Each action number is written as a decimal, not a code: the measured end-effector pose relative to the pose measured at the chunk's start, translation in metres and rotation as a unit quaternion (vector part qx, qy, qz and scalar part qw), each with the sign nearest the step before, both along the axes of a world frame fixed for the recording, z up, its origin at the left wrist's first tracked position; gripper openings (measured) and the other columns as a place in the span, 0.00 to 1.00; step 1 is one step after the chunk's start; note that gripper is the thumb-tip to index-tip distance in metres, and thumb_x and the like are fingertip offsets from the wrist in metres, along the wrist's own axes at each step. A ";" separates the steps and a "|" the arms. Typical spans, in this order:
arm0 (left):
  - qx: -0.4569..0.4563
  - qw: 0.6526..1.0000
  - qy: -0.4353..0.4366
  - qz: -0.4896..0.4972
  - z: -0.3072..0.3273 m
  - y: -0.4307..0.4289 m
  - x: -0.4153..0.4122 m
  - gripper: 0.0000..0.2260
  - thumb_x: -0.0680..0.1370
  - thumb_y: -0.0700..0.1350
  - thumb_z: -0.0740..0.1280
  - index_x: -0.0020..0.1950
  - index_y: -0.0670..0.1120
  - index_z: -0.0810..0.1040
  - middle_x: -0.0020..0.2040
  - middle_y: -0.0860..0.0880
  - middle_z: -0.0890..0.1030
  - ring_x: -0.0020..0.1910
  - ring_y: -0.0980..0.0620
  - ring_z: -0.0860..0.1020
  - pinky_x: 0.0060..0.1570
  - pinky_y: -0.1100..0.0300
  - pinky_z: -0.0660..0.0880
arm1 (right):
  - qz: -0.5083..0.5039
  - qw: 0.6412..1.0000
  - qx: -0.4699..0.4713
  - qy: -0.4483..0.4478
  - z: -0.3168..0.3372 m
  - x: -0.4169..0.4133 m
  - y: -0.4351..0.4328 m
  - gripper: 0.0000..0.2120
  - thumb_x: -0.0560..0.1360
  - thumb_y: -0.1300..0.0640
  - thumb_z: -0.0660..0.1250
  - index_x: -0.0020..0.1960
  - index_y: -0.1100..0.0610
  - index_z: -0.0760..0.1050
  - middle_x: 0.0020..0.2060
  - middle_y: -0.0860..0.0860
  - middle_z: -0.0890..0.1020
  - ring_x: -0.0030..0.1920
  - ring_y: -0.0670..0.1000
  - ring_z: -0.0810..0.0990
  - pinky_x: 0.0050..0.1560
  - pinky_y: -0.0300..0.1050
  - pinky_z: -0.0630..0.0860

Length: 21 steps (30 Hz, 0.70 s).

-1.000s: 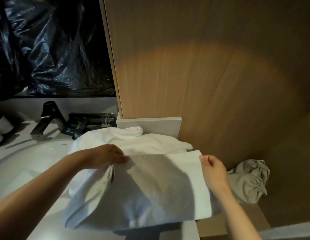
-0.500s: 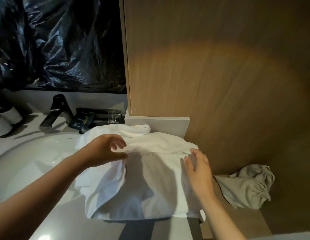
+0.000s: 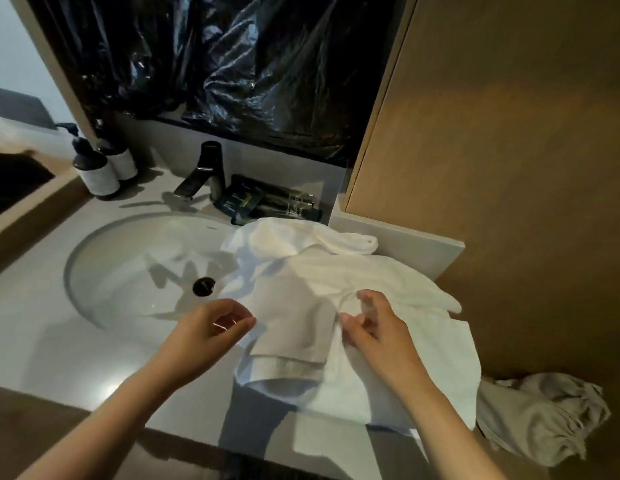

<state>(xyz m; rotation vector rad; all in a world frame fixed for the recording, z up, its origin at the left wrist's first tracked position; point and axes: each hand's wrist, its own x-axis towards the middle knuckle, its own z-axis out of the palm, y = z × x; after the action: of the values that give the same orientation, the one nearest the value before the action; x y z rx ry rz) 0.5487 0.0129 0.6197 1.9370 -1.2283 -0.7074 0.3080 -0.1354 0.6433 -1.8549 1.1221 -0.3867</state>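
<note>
Roughly midway through a folding job: a white towel (image 3: pixel 294 323) lies on the right part of the tabletop (image 3: pixel 42 334), beside the sink basin (image 3: pixel 128 258), with its left portion overhanging the basin's rim. One narrow panel, marked by a hemmed band near the front, is already doubled over the wider layer beneath it. The far and right-hand parts remain rumpled and spread toward the wooden panel (image 3: pixel 509 168). The left hand (image 3: pixel 204 330) hovers just beside the panel's left edge with fingers loosely curled and apart, holding nothing. The right hand (image 3: pixel 378 334) lies on the towel with thumb and fingers parted, and no cloth is seen gripped, though motion blur softens the fingertips. A second white towel (image 3: pixel 315 239) is bunched behind, unfolded, next to dark sachets (image 3: pixel 267 202) and the faucet (image 3: pixel 206 171). A grey cloth (image 3: pixel 544 417) lies crumpled lower right, apart from the work. By this evidence one fold is made; squaring the edges, further folds, and probably the second towel are left.
</note>
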 end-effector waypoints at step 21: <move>-0.155 0.984 0.009 0.093 -0.051 0.052 -0.048 0.07 0.69 0.41 0.77 0.45 0.45 0.83 0.41 0.55 0.82 0.42 0.60 0.80 0.44 0.67 0.78 | 0.057 0.993 0.009 -0.101 0.014 0.039 0.010 0.08 0.77 0.55 0.69 0.44 0.43 0.83 0.46 0.40 0.85 0.37 0.59 0.73 0.37 0.32 0.70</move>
<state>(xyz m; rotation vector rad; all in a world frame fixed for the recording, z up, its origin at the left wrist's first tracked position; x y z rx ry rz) 0.5009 0.0647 0.5685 1.7532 -1.0585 -0.4097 0.3468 -0.1250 0.6570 -1.8099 0.8774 -0.4856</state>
